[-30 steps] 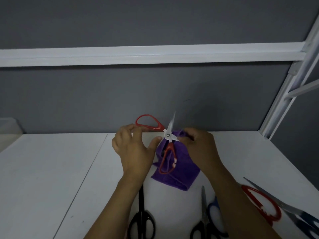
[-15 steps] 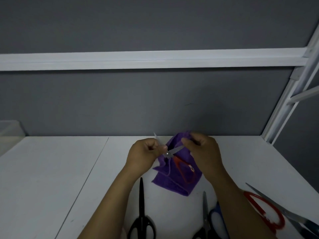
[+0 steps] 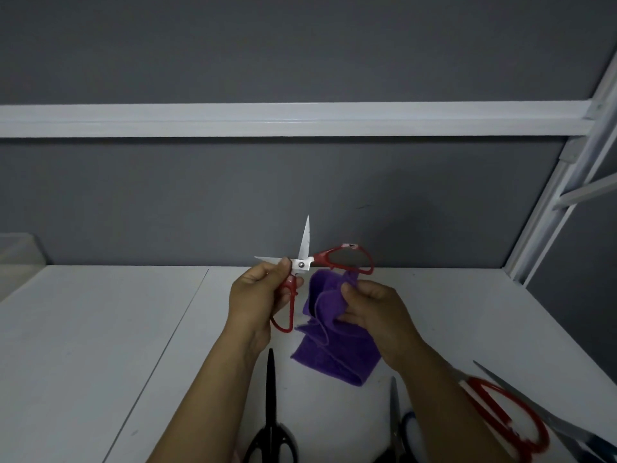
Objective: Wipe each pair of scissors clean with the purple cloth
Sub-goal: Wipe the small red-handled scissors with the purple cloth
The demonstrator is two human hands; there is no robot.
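The left hand (image 3: 258, 295) is raised above the white table (image 3: 100, 345), forearm angling up from the lower edge, its fingers clamped on the small red-handled scissors (image 3: 302, 264) just by the pivot and around the lower handle loop. The blades stand wide open — one points straight up, the other off to the left past the thumb — and the second handle loop sticks out to the right. Just right of these scissors, the right hand (image 3: 374, 310) has its fingers pinched shut on a bunched fold of the purple cloth (image 3: 330, 342), whose loose end hangs down to the table below the scissors. Below them on the table lie closed black scissors (image 3: 271, 412); further right, a second dark pair (image 3: 395, 419), large red-handled scissors (image 3: 500, 416) partly behind the right forearm, and a long-bladed pair (image 3: 541, 419) at the edge. Far left of the held scissors sits a pale container (image 3: 18, 250) — its contents cannot be made out.
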